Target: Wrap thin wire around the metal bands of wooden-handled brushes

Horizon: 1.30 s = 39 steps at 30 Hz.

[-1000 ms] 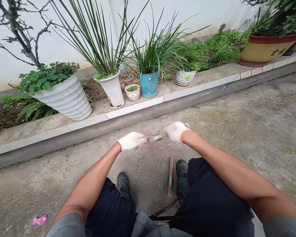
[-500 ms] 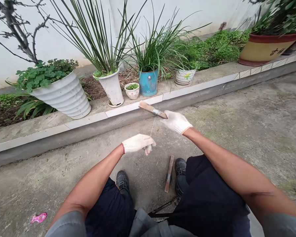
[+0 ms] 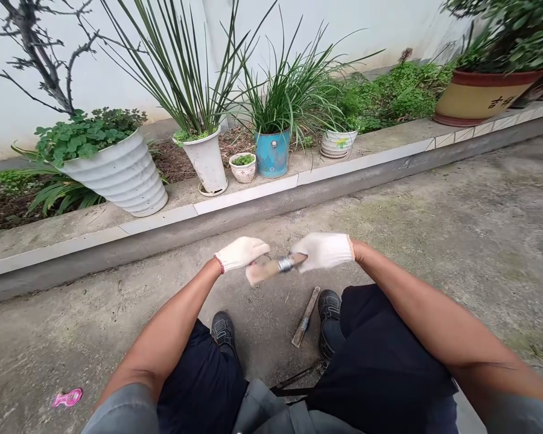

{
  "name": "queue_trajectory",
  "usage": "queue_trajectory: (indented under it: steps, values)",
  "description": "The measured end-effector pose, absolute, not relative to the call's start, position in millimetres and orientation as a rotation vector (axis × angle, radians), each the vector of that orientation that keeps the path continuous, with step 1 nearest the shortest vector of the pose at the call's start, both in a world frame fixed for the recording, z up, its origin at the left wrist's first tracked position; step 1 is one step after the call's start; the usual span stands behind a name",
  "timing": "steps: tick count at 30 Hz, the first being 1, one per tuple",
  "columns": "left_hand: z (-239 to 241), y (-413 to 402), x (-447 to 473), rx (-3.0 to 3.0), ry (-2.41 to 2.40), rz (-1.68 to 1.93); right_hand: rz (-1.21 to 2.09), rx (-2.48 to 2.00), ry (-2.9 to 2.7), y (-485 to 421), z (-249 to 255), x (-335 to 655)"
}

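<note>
A short flat wooden stick (image 3: 265,271) with silvery wire (image 3: 286,264) wound around it lies tilted between my gloved hands. My right hand (image 3: 323,250), in a white knit glove, is closed around the stick's right end. My left hand (image 3: 242,252), also gloved, is closed beside the stick's left part, fingers curled; the thin strand that ran to it a moment ago is too fine to make out now. On the concrete between my shoes lies a second wooden stick (image 3: 306,317), wire wrapped around its lower part.
A low tiled ledge (image 3: 248,198) runs across in front, bearing a ribbed white pot (image 3: 122,175), a tall white pot (image 3: 206,163), a small pot (image 3: 243,170), a blue pot (image 3: 271,157) and a yellow pot (image 3: 479,99). A pink object (image 3: 67,398) lies at lower left.
The held stick has come down towards me, its left end dropping below my left hand. My right hand has lowered. The stick on the ground has turned slightly.
</note>
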<state>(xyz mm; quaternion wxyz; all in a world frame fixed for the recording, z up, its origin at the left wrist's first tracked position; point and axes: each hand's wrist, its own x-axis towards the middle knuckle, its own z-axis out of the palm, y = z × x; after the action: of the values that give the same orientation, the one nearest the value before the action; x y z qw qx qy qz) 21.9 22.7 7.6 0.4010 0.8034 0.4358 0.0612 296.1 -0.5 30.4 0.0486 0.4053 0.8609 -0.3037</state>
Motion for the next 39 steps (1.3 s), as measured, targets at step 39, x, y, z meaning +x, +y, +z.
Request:
queue_trajectory:
  steps: [39]
  values:
    - [22.8,-2.2,22.1,2.369,1.144,0.209,-0.401,1.252,2.382,-4.1,35.7,300.3]
